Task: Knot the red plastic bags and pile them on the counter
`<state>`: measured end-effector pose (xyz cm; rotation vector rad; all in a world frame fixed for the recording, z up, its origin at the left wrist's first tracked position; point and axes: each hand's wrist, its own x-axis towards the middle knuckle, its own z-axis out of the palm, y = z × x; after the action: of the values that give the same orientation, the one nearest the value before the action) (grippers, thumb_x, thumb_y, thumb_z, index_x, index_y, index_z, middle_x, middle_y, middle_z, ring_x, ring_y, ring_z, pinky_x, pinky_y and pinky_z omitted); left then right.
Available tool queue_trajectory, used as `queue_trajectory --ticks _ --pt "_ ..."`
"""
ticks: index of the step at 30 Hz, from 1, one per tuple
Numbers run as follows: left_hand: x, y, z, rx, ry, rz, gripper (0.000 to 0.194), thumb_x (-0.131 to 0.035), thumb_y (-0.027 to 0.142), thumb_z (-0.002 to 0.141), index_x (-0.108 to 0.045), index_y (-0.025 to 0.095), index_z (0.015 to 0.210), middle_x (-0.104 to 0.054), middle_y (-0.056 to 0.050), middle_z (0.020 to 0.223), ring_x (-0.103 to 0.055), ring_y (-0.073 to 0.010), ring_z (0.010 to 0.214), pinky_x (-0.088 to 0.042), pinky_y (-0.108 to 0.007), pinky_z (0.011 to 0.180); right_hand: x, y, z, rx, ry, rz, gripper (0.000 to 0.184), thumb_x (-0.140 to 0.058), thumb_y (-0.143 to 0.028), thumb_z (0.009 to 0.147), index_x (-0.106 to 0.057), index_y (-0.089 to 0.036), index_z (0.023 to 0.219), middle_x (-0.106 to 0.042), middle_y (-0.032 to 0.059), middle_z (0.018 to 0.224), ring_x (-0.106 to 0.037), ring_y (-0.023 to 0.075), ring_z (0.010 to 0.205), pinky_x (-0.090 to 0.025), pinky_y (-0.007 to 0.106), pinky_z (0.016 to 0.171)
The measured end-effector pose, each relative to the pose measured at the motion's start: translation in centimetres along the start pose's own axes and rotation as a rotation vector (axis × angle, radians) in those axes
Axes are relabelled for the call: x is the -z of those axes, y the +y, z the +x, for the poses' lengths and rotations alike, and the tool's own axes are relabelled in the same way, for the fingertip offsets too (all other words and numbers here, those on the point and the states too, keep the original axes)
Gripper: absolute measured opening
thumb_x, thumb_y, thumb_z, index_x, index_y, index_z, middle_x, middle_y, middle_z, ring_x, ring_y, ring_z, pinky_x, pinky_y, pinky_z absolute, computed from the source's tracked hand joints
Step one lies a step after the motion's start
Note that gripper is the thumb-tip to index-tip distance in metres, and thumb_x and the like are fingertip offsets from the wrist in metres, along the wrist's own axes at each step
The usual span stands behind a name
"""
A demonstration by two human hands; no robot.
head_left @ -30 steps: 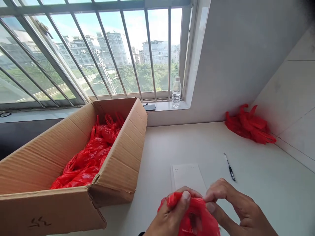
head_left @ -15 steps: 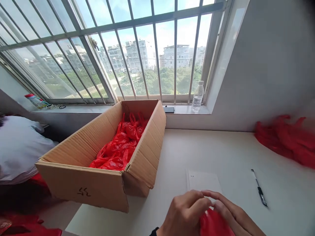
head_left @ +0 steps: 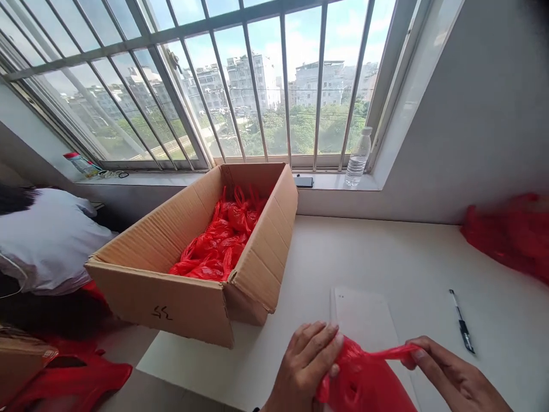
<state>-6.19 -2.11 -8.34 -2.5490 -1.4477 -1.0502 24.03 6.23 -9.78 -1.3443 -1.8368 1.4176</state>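
Note:
A thin red plastic bag (head_left: 369, 380) is stretched between my two hands at the bottom of the view. My left hand (head_left: 302, 366) grips its gathered left side, fingers folded over the plastic. Pinched in my right hand (head_left: 446, 366) is a narrow twisted strip of the bag, pulled out to the right. The lower part of the bag runs out of the frame. Behind my hands a flat whitish sheet or pad (head_left: 364, 312) lies on the white table, partly covered by the bag.
A cardboard box (head_left: 158, 309) holding several knotted red bags (head_left: 214, 246) stands on the left of the table (head_left: 343, 246). To the right lie a pen (head_left: 462, 326) and a heap of red bags (head_left: 510, 240). A bottle (head_left: 359, 157) and phone (head_left: 303, 182) rest on the sill. A person (head_left: 51, 240) sits left.
My hands, close together before, have moved apart. My right hand has drawn a strip of the red bag out to the right. The view has shifted slightly, showing more at lower left.

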Motion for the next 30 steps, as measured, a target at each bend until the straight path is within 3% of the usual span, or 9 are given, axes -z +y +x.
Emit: queue_trajectory --ticks 3,5,7,9,11,14,16,23,30 --pt "0.3 -0.5 -3.5 0.291 -0.089 -0.052 0.042 -0.047 0.023 0.105 -0.054 0.028 0.147 -0.068 -0.006 0.14 -0.064 -0.023 0.129 -0.058 -0.044 0.104 0.9 2.1 -0.7 -0.054 0.123 -0.047 0.043 -0.057 -0.066 0.093 -0.073 -0.026 0.094 -0.072 0.0049 0.087 -0.07 0.0246 0.091 -0.058 0.023 0.074" --pt "0.1 -0.5 -4.5 0.475 -0.169 -0.092 0.041 -0.045 0.026 0.107 -0.056 0.034 0.145 -0.065 -0.003 0.144 -0.06 -0.0226 0.133 -0.056 -0.046 0.107 0.4 2.0 -1.1 -0.075 0.162 0.002 0.046 -0.053 -0.065 0.096 -0.074 -0.024 0.102 -0.074 0.0068 0.097 -0.07 0.0262 0.099 -0.059 0.029 0.086" --pt "-0.3 -0.1 -4.3 0.559 -0.222 -0.112 0.045 -0.037 0.031 0.109 -0.048 0.035 0.152 -0.052 -0.003 0.157 -0.046 -0.0242 0.146 -0.049 -0.051 0.115 -0.8 0.8 -1.4 -0.071 0.208 0.073 0.047 -0.049 -0.063 0.099 -0.07 -0.024 0.117 -0.073 0.0084 0.117 -0.068 0.0266 0.112 -0.054 0.035 0.102" --pt "-1.1 0.6 -3.4 0.486 -0.232 -0.1 0.052 -0.031 0.035 0.109 -0.031 0.03 0.161 -0.034 -0.006 0.168 -0.029 -0.0274 0.155 -0.04 -0.056 0.12 -2.6 -0.8 -1.7 -0.04 0.237 0.115 0.044 -0.046 -0.058 0.103 -0.065 -0.025 0.125 -0.067 0.0095 0.134 -0.063 0.0258 0.125 -0.049 0.038 0.111" --pt "-2.4 1.2 -2.5 0.318 -0.239 -0.047 0.058 -0.03 0.038 0.109 -0.022 0.024 0.164 -0.023 -0.01 0.172 -0.019 -0.0311 0.158 -0.032 -0.059 0.123 -4.8 -1.9 -2.1 0.009 0.236 0.105 0.038 -0.043 -0.052 0.106 -0.061 -0.025 0.126 -0.061 0.0097 0.145 -0.058 0.0248 0.133 -0.049 0.038 0.112" --pt "-4.8 1.7 -1.7 0.081 -0.279 0.052 0.061 -0.038 0.036 0.107 -0.022 0.019 0.164 -0.025 -0.01 0.171 -0.017 -0.0316 0.159 -0.027 -0.057 0.126 -8.2 -1.3 -2.6 0.172 0.25 -0.045 0.033 -0.04 -0.041 0.109 -0.052 -0.028 0.137 -0.053 0.0075 0.153 -0.049 0.0238 0.142 -0.046 0.041 0.117" --pt "-6.2 1.6 -1.8 0.017 -0.314 0.113 0.062 -0.044 0.032 0.106 -0.024 0.02 0.163 -0.028 -0.008 0.17 -0.02 -0.029 0.158 -0.028 -0.053 0.126 -10.0 0.4 -2.6 0.289 0.276 -0.209 0.04 -0.04 -0.034 0.109 -0.042 -0.03 0.149 -0.049 0.0056 0.157 -0.044 0.0245 0.146 -0.042 0.048 0.121" --pt "-8.1 1.6 -2.8 0.044 -0.377 0.235 0.064 -0.048 0.027 0.104 -0.023 0.022 0.163 -0.026 -0.003 0.17 -0.025 -0.0256 0.157 -0.03 -0.048 0.126 -11.9 4.8 -2.0 0.377 0.294 -0.58 0.064 -0.037 -0.022 0.107 -0.012 -0.029 0.165 -0.043 0.0068 0.161 -0.04 0.0308 0.148 -0.044 0.06 0.118" --pt "-8.6 1.6 -3.1 0.065 -0.38 0.223 0.065 -0.048 0.025 0.104 -0.021 0.022 0.163 -0.029 -0.004 0.169 -0.029 -0.0244 0.156 -0.036 -0.046 0.123 -12.1 5.4 -2.0 0.396 0.276 -0.558 0.064 -0.038 -0.022 0.107 -0.012 -0.028 0.165 -0.041 0.0065 0.163 -0.04 0.0301 0.149 -0.046 0.057 0.117"
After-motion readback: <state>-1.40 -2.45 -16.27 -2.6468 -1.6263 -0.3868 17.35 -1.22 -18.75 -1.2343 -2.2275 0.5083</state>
